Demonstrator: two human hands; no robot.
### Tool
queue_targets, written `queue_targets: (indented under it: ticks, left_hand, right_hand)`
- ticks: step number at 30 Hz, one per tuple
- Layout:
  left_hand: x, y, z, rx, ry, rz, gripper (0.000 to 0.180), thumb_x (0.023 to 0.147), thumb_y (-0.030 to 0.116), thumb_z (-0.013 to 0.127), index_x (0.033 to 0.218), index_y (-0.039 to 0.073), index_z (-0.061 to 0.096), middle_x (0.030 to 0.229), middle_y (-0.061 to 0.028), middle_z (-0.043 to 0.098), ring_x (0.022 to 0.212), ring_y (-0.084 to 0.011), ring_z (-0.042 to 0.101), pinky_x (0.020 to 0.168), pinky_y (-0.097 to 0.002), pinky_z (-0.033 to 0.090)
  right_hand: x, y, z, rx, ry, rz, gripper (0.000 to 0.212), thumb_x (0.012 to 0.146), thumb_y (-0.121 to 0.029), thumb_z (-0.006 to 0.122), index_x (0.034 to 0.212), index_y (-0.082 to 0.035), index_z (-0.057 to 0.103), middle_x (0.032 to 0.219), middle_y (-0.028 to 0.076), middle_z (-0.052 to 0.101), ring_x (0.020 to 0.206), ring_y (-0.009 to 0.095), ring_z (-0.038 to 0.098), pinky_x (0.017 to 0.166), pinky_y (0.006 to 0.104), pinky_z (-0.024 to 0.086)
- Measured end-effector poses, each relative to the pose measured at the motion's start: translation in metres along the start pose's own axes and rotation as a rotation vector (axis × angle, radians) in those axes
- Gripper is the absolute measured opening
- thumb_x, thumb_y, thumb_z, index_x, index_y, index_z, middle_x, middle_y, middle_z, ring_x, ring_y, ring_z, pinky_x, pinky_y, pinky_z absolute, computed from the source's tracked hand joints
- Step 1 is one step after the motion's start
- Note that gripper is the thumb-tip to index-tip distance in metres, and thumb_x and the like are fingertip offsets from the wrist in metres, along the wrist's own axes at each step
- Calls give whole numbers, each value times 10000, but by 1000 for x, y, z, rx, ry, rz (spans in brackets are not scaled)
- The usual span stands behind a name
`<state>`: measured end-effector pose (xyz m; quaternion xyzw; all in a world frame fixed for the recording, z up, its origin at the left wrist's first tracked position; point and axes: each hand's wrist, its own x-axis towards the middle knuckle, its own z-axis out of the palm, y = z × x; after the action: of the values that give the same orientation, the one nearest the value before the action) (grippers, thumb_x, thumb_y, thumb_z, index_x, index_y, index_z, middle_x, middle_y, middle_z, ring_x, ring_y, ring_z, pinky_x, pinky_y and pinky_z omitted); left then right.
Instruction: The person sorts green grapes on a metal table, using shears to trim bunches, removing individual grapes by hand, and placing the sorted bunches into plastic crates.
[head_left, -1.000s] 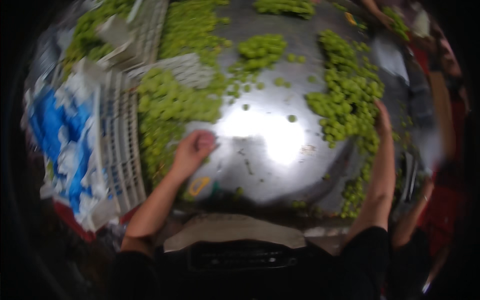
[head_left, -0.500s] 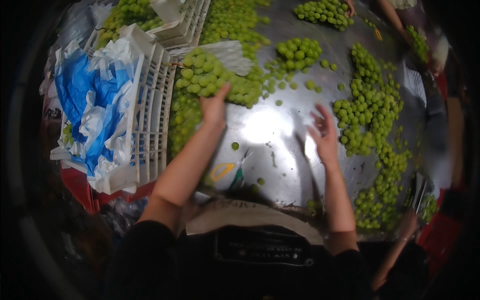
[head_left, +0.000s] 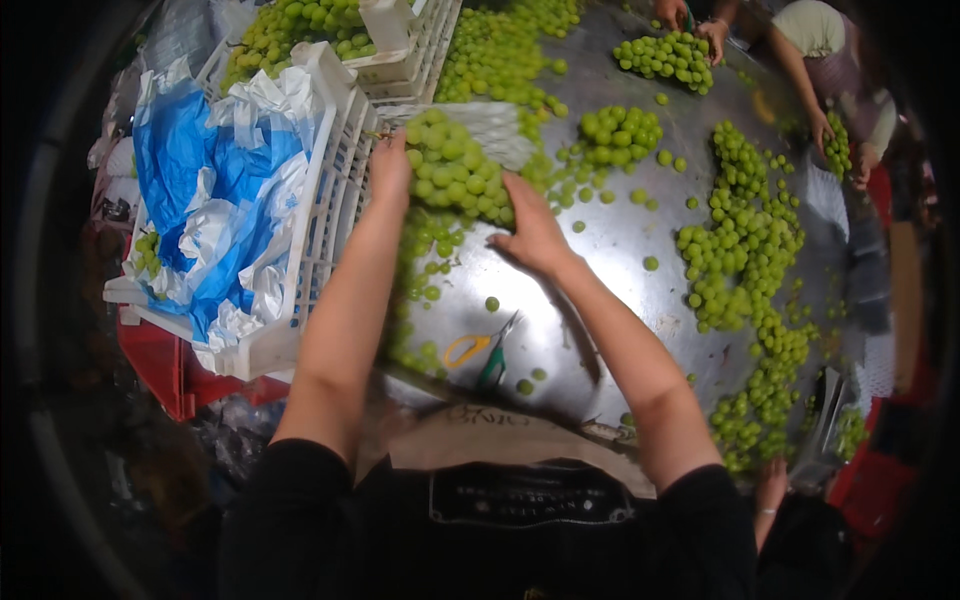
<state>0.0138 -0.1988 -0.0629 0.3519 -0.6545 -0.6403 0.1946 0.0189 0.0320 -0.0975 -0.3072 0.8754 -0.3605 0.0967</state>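
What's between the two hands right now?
A bunch of green grapes: the left hand is on its left side, the right hand on its lower right. Head view shows it.

White crate (head_left: pixel 322 215) with blue liner (head_left: pixel 190 170); yellow-and-green scissors (head_left: pixel 480 350) on metal table (head_left: pixel 610 250).

Two bare hands cup a large bunch of green grapes (head_left: pixel 455 178) on a shiny metal table (head_left: pixel 610 250). The left hand (head_left: pixel 390 165) grips its left side, the right hand (head_left: pixel 530 232) its lower right edge. Left of the left hand stands a white plastic crate (head_left: pixel 320 215) lined with blue-and-white plastic. Scissors (head_left: pixel 480 350) lie below the right hand.
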Motion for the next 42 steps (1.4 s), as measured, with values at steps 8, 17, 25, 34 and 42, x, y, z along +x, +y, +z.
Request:
queue_targets:
  ticks: [8,17,25,34,42]
  left_hand:
    - [-53,36,27,-90,-147,305,183,897,171,529,874,17,625,834,-62,653,810,-180,588,877,-321,396]
    - [-215,33,58,409,-676,1441,115,750,145,624,861,160,654,949,19,632,1020,-181,566,1037,-587,143]
    - [-278,-28,57,493,-1258,1431,145,800,97,538,910,126,628,929,-22,610,1042,-192,531,1072,-521,219]
    - [-207,-55,-38,812,-965,779,264,729,129,659,978,67,595,963,-110,582,859,-297,591,698,-372,492]
    - [-228,-88,-65,1085,-1003,711,389,689,173,697,1014,62,514,926,-137,548,835,-346,573,681,-432,474]
  right_hand:
    - [-57,6,-9,252,150,118,700,752,-180,660,1345,-22,323,1380,205,329,1285,329,326,1065,384,275]
    - [-156,-13,-69,2218,-9,320,739,870,-629,330,1347,-66,333,1311,175,431,1153,344,476,989,491,363]
    - [-219,29,-54,1781,380,774,604,938,-508,296,1329,-55,377,1307,153,449,1177,291,459,978,448,392]
    - [-262,47,-66,1191,446,911,517,926,-380,463,1281,-11,391,1226,122,478,1009,232,543,768,340,518]
    - [-278,28,-62,467,565,727,300,844,-196,621,1100,-53,556,911,72,615,841,139,574,688,246,476]
